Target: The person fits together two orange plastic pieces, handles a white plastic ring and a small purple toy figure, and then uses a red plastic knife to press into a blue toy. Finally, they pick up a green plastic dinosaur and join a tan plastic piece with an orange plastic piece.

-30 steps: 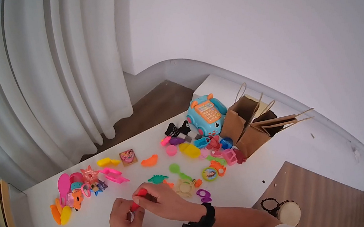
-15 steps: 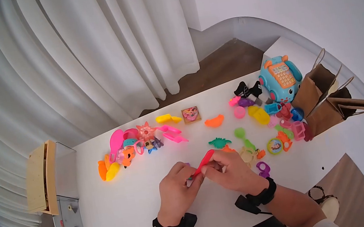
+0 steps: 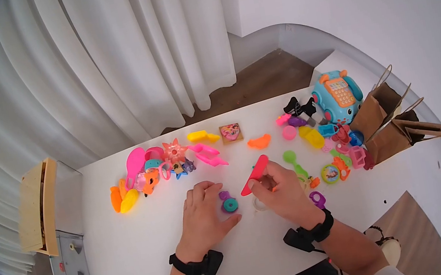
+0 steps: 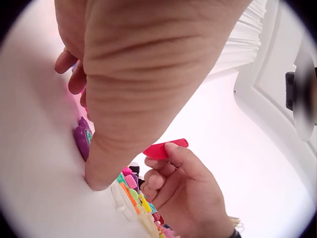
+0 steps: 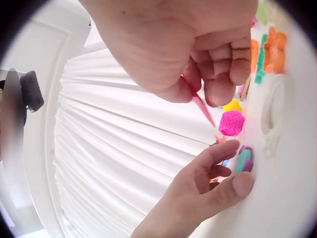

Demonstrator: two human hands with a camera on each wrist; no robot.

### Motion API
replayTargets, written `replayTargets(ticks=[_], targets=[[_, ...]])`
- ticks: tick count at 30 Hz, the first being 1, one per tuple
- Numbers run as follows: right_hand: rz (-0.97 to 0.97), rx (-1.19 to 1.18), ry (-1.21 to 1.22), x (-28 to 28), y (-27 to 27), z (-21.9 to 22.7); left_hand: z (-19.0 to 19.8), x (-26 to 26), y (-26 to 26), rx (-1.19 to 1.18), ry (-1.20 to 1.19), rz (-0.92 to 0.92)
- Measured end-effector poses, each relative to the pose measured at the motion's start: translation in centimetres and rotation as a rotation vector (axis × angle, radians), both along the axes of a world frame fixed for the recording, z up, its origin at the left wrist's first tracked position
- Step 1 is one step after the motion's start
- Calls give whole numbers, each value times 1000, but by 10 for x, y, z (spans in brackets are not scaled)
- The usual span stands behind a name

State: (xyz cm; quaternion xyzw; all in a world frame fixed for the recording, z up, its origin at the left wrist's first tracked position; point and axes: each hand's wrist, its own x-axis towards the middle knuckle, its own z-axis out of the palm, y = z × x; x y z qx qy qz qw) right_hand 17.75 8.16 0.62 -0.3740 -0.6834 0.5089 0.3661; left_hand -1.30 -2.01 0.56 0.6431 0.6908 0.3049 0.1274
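Note:
My right hand pinches a long, flat red piece with a rounded end between thumb and fingers, above the table. In the left wrist view the red piece sticks out past the thumb tip. My left hand is near the tabletop, empty, thumb and fingers spread apart. Between its thumb and fingertips sits a small purple toy with a round teal middle; it also shows in the right wrist view as a purple-teal toy. A white ring-shaped piece lies under the right hand.
Toys, including a pink spoon-like one, cluster at the left. Green, yellow and orange pieces spread at the right, near a blue toy telephone and brown paper bags. A small picture box lies at the back.
Both hands were together at the red piece; the left has let go and moved left and down, beside the purple-teal toy. The right keeps the red piece. The head view has swung left.

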Motion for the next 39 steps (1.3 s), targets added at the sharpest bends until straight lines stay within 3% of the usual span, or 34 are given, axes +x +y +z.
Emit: replayTargets(ticks=[4,7,12,18,24,39], targets=[[64,-16,-97,-18,-9,17,-8,-4,1,39,22,-13],[68,-97,64,-28,-9,5,-13,-6,0,18,6,5],[17,292,-174,-19,-11,-5,-13,-4,-6,69,-16,42],[79,405,-66,-20,-11,-14,-10,-3,-5,43,-15,56],[97,513,-174,-18,-9,-12,-10,-2,-4,44,-10,47],[87,470,-76,-22,-10,-16,-11,-4,-5,74,-8,29]])
